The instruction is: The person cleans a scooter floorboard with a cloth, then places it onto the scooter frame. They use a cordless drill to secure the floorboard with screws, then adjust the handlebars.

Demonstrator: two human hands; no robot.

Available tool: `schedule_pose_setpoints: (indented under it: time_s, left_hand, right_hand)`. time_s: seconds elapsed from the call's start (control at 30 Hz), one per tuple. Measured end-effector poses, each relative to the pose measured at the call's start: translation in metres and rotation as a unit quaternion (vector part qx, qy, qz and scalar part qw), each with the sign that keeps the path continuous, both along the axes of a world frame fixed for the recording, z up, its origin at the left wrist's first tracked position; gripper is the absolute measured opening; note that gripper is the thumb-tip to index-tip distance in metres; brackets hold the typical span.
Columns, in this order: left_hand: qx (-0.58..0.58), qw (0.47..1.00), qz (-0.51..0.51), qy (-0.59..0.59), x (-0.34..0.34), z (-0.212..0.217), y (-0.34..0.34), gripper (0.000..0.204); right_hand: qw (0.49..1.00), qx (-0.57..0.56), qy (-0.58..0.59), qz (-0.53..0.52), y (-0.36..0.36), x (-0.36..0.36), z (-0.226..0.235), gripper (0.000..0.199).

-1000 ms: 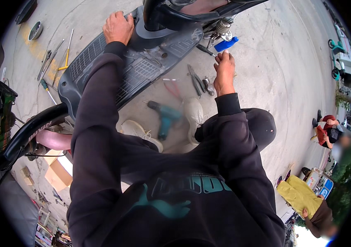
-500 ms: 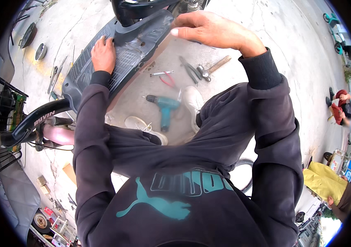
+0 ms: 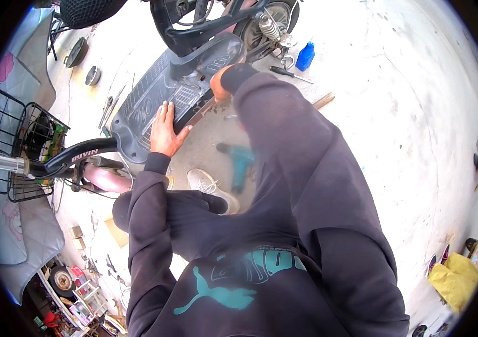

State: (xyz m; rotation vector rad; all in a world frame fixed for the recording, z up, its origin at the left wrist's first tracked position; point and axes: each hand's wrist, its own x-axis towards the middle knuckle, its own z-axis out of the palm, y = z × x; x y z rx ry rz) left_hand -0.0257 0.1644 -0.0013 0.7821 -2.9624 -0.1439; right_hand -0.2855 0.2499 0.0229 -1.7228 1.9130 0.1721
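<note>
**Two hands on a scooter footboard, tools loose underfoot**

The left hand lies flat and spread, palm down, on the near edge of the grey ribbed plastic footboard panel of the scooter; it presses rather than grips. The right hand is at the panel's right edge, just past the dark sleeve cuff; only part of it shows, so I cannot tell how far its fingers are curled or whether it holds anything. The panel sits in the far left-centre of the scene, under the black frame tubes and tilted toward the person.

Risks, as I judge them:

- The flat left hand has no real purchase. If the panel comes loose or shifts suddenly, it could slide off or get pinched against the frame.
- The right hand works close to the frame and the chromed rear shock spring, where fingers could catch on hard edges.
- The teal cordless drill lies on the concrete just beyond the white sneaker, and a black-handled screwdriver and a blue plastic bottle lie far right of the panel. A step or a dropped panel could knock them.
</note>
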Motion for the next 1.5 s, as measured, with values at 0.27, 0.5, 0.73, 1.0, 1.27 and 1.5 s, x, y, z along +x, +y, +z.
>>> schedule_pose_setpoints:
  time_s: [0.27, 0.5, 0.73, 1.0, 1.27, 1.5]
  left_hand:
    - [-0.098, 0.993, -0.049, -0.049, 0.002, -0.019, 0.009, 0.059]
    - [-0.096, 0.984, 0.007, -0.149, 0.001, -0.027, 0.005, 0.099]
    - [-0.092, 0.979, 0.017, -0.181, 0.010, -0.033, -0.002, 0.105]
    - [0.041, 0.993, -0.042, -0.100, 0.004, 0.020, -0.017, 0.100]
    - [0.179, 0.982, 0.008, -0.053, 0.037, 0.044, -0.037, 0.066]
    - [0.025, 0.989, -0.030, -0.142, 0.049, 0.017, -0.011, 0.099]
  right_hand:
    - [0.970, -0.143, -0.193, 0.035, -0.034, 0.091, 0.050, 0.035]
    - [0.977, -0.157, -0.143, 0.020, -0.052, 0.076, 0.004, 0.036]
    - [0.974, -0.183, -0.129, 0.023, -0.043, 0.078, 0.030, 0.034]
    - [0.974, -0.171, -0.146, -0.008, -0.031, 0.057, 0.027, 0.031]
    - [0.926, -0.322, -0.133, -0.143, -0.024, 0.050, 0.054, 0.026]
    - [0.636, -0.602, -0.220, -0.430, -0.047, 0.072, 0.103, 0.048]
